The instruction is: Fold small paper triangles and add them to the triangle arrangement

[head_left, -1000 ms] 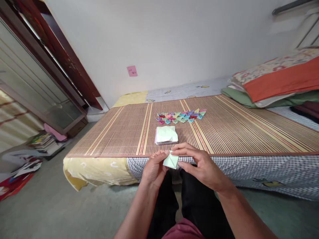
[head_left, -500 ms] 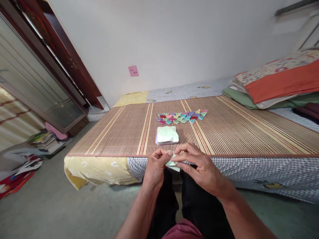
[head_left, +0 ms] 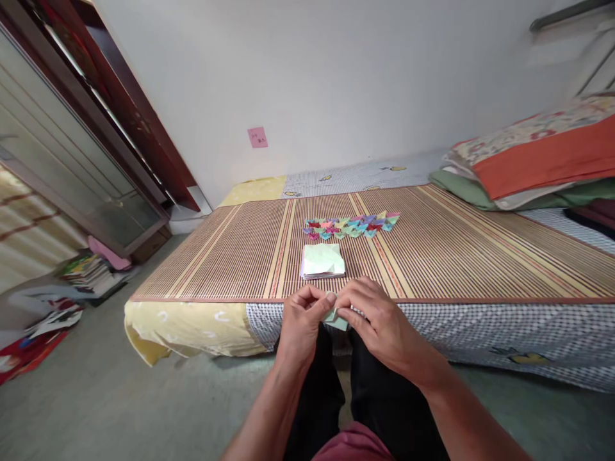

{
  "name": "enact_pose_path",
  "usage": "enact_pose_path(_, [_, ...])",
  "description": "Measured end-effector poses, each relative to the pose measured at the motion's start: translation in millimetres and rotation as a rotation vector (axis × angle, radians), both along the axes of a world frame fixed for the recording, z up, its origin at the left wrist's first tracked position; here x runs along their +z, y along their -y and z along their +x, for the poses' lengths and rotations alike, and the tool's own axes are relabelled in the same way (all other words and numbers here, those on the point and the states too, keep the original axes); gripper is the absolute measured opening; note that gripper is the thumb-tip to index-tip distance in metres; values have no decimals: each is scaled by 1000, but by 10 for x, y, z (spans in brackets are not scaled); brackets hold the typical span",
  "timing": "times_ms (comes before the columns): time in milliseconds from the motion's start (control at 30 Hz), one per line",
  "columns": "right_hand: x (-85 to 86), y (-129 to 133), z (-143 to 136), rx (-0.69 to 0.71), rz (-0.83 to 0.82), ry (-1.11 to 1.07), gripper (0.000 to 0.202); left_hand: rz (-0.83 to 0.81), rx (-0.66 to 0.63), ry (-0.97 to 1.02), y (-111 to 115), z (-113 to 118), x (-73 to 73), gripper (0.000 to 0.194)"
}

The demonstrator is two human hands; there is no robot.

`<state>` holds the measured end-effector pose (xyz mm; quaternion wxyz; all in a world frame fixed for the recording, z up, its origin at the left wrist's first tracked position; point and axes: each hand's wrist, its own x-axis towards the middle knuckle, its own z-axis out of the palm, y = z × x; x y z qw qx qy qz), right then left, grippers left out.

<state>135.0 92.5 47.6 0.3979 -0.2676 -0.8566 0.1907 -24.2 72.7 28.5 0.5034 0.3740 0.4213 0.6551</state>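
Between my hands, just above the front edge of the bed, is a small folded piece of pale green paper (head_left: 339, 322). My left hand (head_left: 302, 320) pinches it from the left with thumb and forefinger. The thumb and fingers of my right hand (head_left: 377, 320) are closed on its right part, and they hide much of it. Just beyond my hands lies a stack of square paper (head_left: 323, 259) with a pale green sheet on top. Past the stack, several small folded paper pieces (head_left: 350, 226) in many colours are set out in rows.
A striped bamboo mat (head_left: 230, 250) covers the bed, over a checked and yellow sheet (head_left: 202, 326). Folded bedding with an orange pillow (head_left: 542, 160) is piled at the right. A pink note (head_left: 257, 137) sticks to the wall. Books (head_left: 89, 275) stand at the left by a cabinet.
My right hand's fingers have closed in from a looser, spread pose onto the green paper, beside my left thumb. My left hand has stayed nearly in place.
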Motion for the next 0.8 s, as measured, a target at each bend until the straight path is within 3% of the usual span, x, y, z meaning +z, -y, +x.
enact_pose_path(267, [1,4,0,-46,-98,-40,23,19,5,-38,-1,16,-59,30])
enact_pose_path(533, [-42,13,-13,-40,-170,-113,21,-5,-42,-94,5,-24,-3,34])
enact_pose_path(800, [-55,42,-41,29,-247,-156,22,-24,-212,-170,9,-179,7,33])
